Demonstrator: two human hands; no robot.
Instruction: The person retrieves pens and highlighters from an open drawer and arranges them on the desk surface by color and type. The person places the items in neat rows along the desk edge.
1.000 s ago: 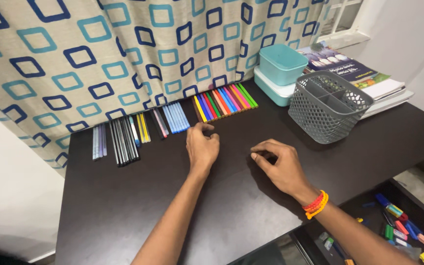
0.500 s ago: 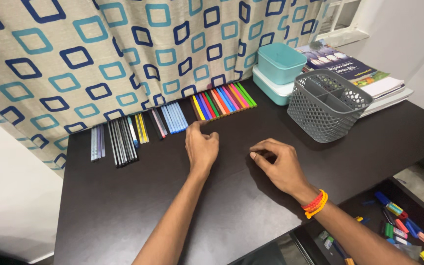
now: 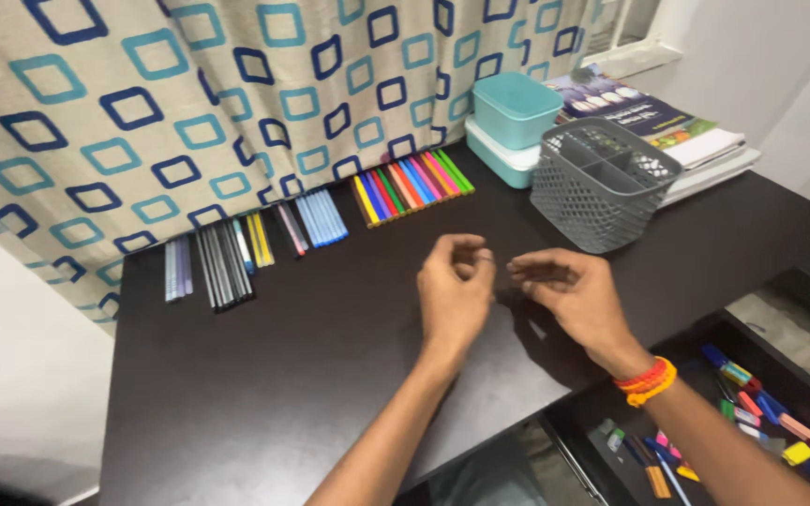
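My left hand (image 3: 457, 286) and my right hand (image 3: 574, 295) hover close together over the dark desk (image 3: 264, 384), fingers curled and fingertips almost meeting. Whether something thin and dark is pinched between them cannot be made out against the dark top. Red and orange bands (image 3: 646, 379) circle my right wrist. Behind the hands, a row of coloured markers (image 3: 412, 183) lies along the curtain. Further left lie blue pens (image 3: 319, 215), yellow pens (image 3: 257, 239), black pens (image 3: 222, 262) and pale purple pens (image 3: 176, 267).
A grey mesh organiser basket (image 3: 602, 183) stands right of the markers, with two stacked teal boxes (image 3: 516, 117) and a pile of books (image 3: 677, 131) behind it. A patterned curtain (image 3: 189, 103) hangs at the back. Below the desk's right edge, an open shelf (image 3: 761, 431) holds small coloured items.
My left hand has drawn back from the marker row and moved right to meet my right hand, which has lifted off the desk. The view has shifted slightly.
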